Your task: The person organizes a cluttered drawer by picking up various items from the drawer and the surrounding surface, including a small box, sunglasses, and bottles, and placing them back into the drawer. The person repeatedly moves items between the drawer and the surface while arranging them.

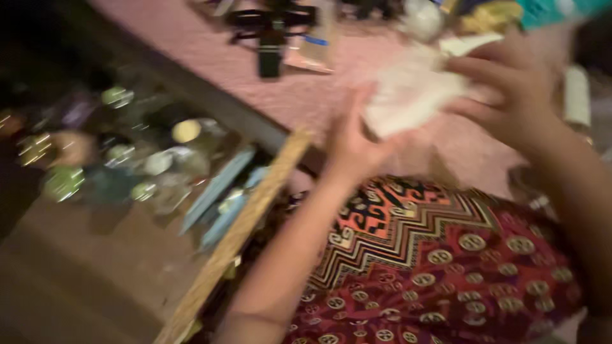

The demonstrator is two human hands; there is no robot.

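Left hand [350,143] raised at frame centre, fingers together and palm pressed against the lower left edge of a pale cloth [411,95]. Right hand [510,95] at upper right, fingers curled over the cloth's right side, pinching it against the thumb. Cloth held between both hands in the upper right of the frame, above a pink surface [280,95]; crumpled, whitish, possibly paper rather than fabric, too blurred to tell. Patterned red fabric [446,261] spread across the lower right, under both forearms, with zigzag bands and small round motifs. Black gadget [271,32] lying at top centre on the pink surface, well apart from the hands. White roll [577,95] at the far right edge, just beyond the right wrist. Wooden stick [236,236] running diagonally from centre to the bottom edge, left of the left forearm. Cluster of jars [127,159] with round lids at the left, smeared by motion, on a lower brown floor [76,274].
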